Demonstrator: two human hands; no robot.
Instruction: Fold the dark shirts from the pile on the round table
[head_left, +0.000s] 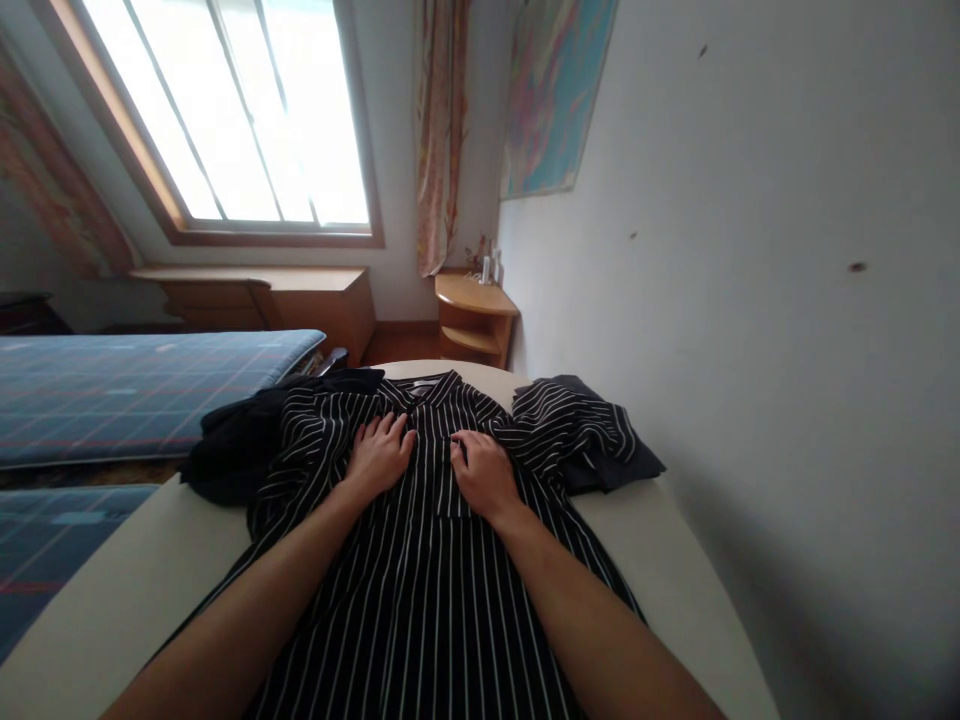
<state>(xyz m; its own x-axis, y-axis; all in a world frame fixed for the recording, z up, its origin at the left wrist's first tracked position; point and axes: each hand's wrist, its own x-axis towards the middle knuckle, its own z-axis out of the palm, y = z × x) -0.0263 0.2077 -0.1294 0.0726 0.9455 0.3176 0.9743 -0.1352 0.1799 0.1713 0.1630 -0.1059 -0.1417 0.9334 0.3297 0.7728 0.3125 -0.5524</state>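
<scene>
A black shirt with white stripes point(427, 600) lies spread front side up on a pale round-edged table point(705, 590), its collar at the far end. My left hand point(381, 453) rests flat on the chest of the shirt, fingers apart and pointing toward the collar. On the other side of the button front, my right hand point(482, 470) lies over the chest pocket. Its fingers are slightly bent, with the thumb apart from them near the pocket's upper edge. Both sleeves are bunched outward.
Dark folded cloth point(236, 440) lies by the left sleeve, and a dark grey garment point(611, 470) under the right one. A blue plaid mattress point(150, 390) is at the left. A white wall point(787, 380) borders the right; a wooden corner shelf point(476, 293) stands beyond the table.
</scene>
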